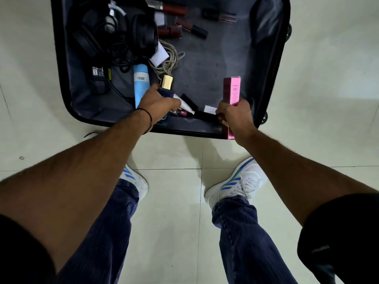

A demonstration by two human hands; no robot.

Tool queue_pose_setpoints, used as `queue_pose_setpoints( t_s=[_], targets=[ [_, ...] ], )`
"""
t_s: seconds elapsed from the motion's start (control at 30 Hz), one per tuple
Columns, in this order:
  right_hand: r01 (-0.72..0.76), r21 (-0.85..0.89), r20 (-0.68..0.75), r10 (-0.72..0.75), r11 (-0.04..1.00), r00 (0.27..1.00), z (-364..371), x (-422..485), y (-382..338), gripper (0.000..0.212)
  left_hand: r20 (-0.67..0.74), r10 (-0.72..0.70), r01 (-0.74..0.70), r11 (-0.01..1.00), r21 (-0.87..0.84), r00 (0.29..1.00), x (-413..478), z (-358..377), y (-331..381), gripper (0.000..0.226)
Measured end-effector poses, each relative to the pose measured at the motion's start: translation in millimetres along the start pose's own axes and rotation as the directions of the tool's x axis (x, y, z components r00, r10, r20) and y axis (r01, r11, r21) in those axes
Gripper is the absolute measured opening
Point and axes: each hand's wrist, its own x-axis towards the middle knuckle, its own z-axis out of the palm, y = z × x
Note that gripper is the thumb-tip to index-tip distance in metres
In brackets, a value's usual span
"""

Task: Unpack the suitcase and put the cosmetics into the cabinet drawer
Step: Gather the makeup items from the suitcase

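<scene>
Glossy tiled floor (174, 201), matt cloth suitcase lining (205, 64), glossy pink carton (234, 91).

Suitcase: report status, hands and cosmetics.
Left hand shut on gold-capped bottle. Right hand shut on pink box. Lipsticks remain in suitcase.

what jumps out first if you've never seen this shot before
The bright pink box gripped upright in the right hand, over the near right corner of the open suitcase. Next, the left hand closed on a dark bottle with a gold cap, beside a light blue tube. Black headphones fill the far left.
</scene>
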Motion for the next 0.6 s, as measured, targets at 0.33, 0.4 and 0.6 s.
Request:
queue_pose_setpoints(
  t_s=[0.33, 0.4, 0.6],
  targets=[
    [-0.032, 0.045, -0.007, 0.032, 0.999, 0.999, -5.7, 13.1, 2.8, 0.013, 0.139, -0.081, 0.029, 0.94, 0.34, 0.987, 15.7, 24.2, 28.2, 0.041],
    [-0.035, 0.048, -0.016, 0.036, 0.998, 0.999, -9.2, 14.2, 2.6, 0.013, 0.13, -0.103, 0.051, 0.934, 0.353, 0.986, 19.9, 27.8, 33.4, 0.044],
    [-0.051, 0.098, -0.005, 0.052, 0.994, 0.999, -14.2, 12.2, 0.4, 0.014, 0.044, -0.067, 0.044, 0.915, 0.4, 0.997, 26.4, 34.3, 38.2, 0.039]
  ],
)
